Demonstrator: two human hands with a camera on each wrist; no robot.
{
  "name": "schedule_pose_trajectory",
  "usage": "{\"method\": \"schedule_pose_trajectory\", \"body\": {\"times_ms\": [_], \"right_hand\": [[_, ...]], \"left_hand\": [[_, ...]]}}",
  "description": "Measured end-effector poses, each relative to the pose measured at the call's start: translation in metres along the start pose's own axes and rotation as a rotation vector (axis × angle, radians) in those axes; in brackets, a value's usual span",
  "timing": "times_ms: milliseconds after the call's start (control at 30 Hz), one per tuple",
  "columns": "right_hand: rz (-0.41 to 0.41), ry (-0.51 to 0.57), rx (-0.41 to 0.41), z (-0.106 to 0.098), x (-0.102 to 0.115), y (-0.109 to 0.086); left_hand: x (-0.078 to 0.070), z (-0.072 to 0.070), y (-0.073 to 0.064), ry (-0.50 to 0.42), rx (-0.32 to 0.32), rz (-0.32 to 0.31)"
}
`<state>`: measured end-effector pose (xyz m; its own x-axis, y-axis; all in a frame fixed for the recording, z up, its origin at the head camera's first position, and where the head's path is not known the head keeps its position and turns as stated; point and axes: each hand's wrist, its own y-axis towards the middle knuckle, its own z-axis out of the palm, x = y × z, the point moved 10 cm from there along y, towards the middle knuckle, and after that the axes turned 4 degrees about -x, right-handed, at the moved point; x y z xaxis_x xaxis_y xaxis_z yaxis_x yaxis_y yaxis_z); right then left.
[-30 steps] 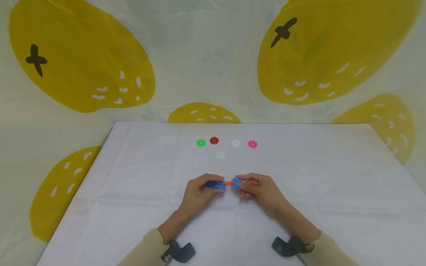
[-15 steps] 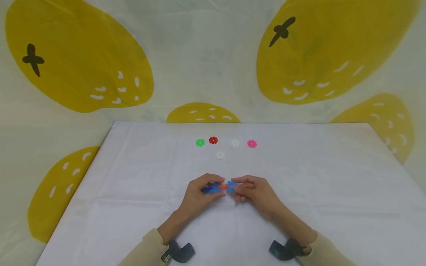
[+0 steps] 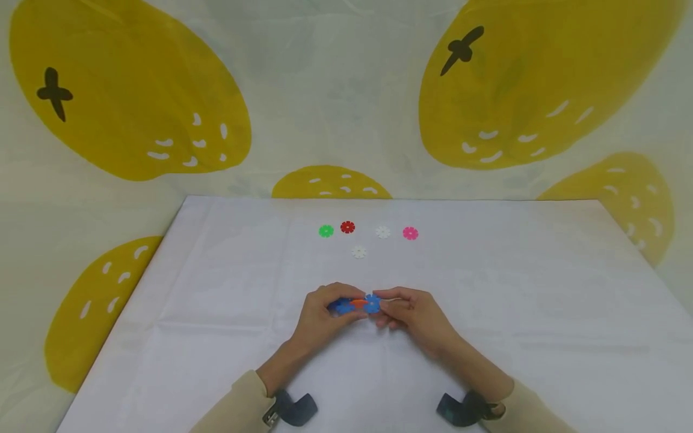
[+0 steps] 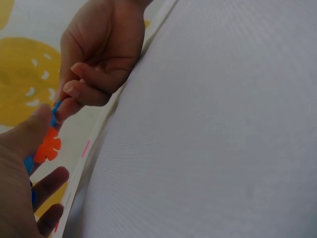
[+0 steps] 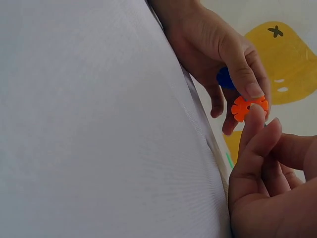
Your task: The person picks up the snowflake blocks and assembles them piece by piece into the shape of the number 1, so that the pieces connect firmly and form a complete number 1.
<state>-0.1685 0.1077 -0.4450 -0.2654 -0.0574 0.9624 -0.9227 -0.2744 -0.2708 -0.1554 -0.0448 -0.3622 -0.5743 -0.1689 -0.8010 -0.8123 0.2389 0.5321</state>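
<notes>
Between both hands runs a short chain of notched plastic snowflake discs. In the head view its right end is a light blue disc point(image 3: 372, 304), pinched between thumb and fingers of my right hand point(image 3: 417, 313). An orange disc point(image 4: 48, 145) joins it to another light blue disc point(image 3: 343, 307), which my left hand point(image 3: 320, 316) grips. The right wrist view shows a dark blue disc point(image 5: 225, 78) behind the left thumb, farther along the chain. Left fingers and thumb curl round the left part and hide some of it.
Farther back on the white-covered table point(image 3: 216, 270) lie loose discs: green point(image 3: 326, 231), red point(image 3: 348, 227), pink point(image 3: 410, 233), a white one point(image 3: 382, 232) and a nearer white one point(image 3: 359, 252). Behind the table hangs a cloth point(image 3: 335, 90) with yellow fruit shapes.
The right hand has moved left, bringing the chain deeper into the left hand's grip. The right-end light blue disc has shifted left and shows its face more fully. The loose discs have stayed put.
</notes>
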Motion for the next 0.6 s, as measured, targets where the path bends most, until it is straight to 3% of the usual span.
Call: {"method": "schedule_pose_trajectory", "body": {"times_ms": [167,433,600], "right_hand": [[-0.013,-0.041,0.004,0.0008,0.0020,-0.0007],[-0.001,-0.009,0.002,0.0011,0.0003,0.0011],[-0.005,-0.003,0.018,0.0034,0.0006,0.0012]], "left_hand": [[0.0010,0.0007,-0.0002,-0.010,0.009,-0.011],[-0.0014,0.0047,-0.0001,-0.078,0.040,0.001],[0.0015,0.0049,-0.0007,-0.083,0.043,-0.027]]}}
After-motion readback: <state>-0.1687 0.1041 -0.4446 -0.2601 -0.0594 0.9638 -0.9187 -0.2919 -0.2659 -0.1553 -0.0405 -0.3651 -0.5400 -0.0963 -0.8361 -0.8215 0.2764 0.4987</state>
